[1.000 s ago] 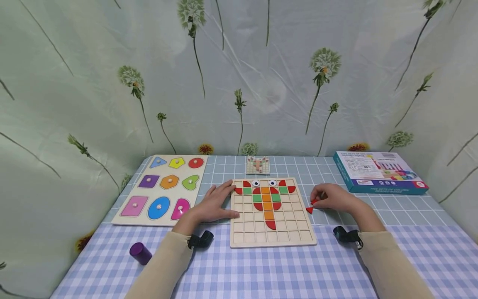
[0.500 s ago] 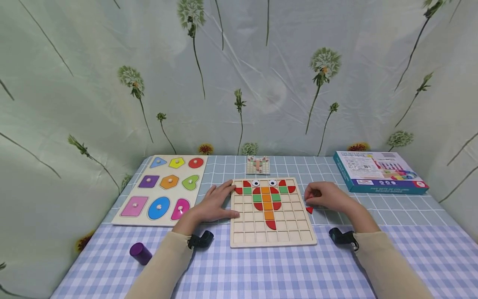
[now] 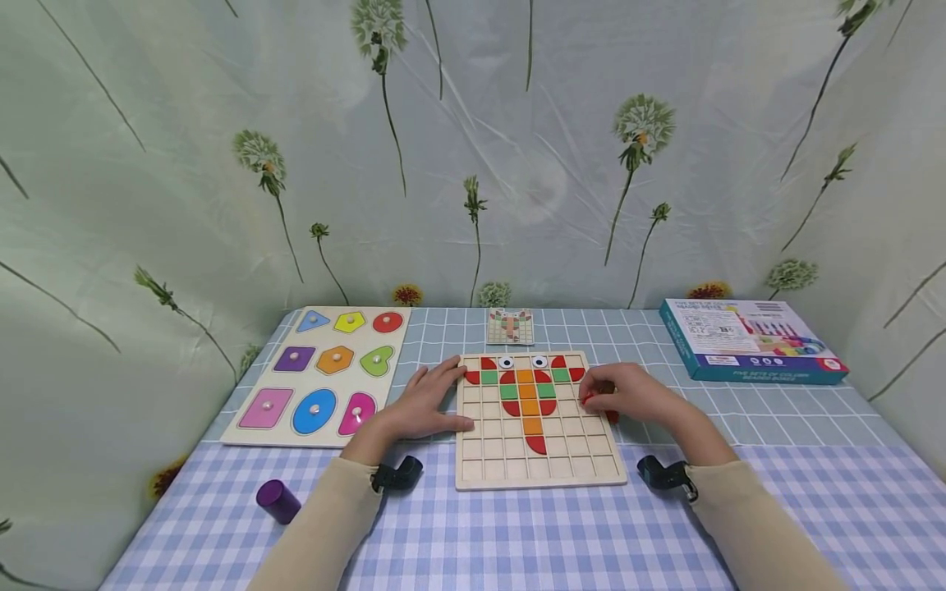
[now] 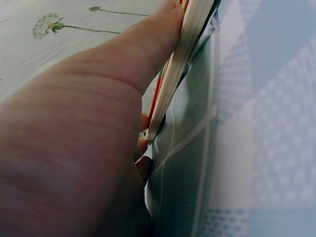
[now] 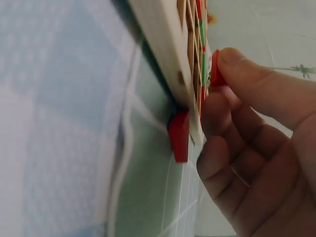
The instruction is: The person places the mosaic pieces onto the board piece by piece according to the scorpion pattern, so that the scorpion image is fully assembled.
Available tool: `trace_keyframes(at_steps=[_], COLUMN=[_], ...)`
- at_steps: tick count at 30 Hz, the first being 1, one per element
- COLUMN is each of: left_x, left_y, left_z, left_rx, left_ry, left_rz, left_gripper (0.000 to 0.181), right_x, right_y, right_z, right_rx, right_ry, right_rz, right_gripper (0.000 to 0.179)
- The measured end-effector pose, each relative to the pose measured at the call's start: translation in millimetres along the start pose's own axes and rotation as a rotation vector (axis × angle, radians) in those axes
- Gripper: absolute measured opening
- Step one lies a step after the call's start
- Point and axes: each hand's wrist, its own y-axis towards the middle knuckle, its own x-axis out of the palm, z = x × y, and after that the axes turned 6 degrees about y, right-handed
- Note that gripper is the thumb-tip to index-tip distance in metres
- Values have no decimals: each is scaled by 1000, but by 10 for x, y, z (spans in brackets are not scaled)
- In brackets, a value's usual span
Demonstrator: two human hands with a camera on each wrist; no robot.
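A wooden grid board (image 3: 480, 469) lies in the middle of the table, with red, green and orange pieces and two eye pieces set in its squares. My left hand (image 3: 423, 408) rests along its left edge, fingers spread and fairly straight; in the left wrist view the thumb (image 4: 148, 44) touches the rim. Over the board's right edge, my right hand (image 3: 631, 390) pinches a small red block (image 5: 216, 69) between thumb and finger. Its exact shape is hidden by the fingers. Another red block (image 5: 178, 138), triangular in earlier views, lies on the cloth against the board's right side.
Behind the board lies a small pattern card (image 3: 510, 327). A knobbed shape puzzle (image 3: 314, 379) is at the left, with a purple cylinder (image 3: 277, 501) nearer the front. At the back right sits a flat teal box (image 3: 754, 341). A checked cloth (image 3: 547, 542) covers the table's front.
My right hand has moved left with the red block, from beside the board to over its right edge. The left hand has stayed in place.
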Motion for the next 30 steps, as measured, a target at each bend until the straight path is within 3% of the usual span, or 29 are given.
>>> trace_keyframes(at_steps=[10, 19, 30], left_x=[3, 1, 0], left_y=[-11, -7, -6], left_z=[-10, -10, -2], left_rx=[-2, -3, -4], left_ry=[-3, -2, -5], left_rz=[1, 1, 1], left_gripper=[97, 97, 97], right_x=[76, 159, 181], right_y=[-1, 13, 13], right_z=[-105, -169, -197], right_rx=[-60, -102, -104], right_ry=[6, 38, 44], right_rz=[-51, -144, -205], right_gripper=[10, 8, 5])
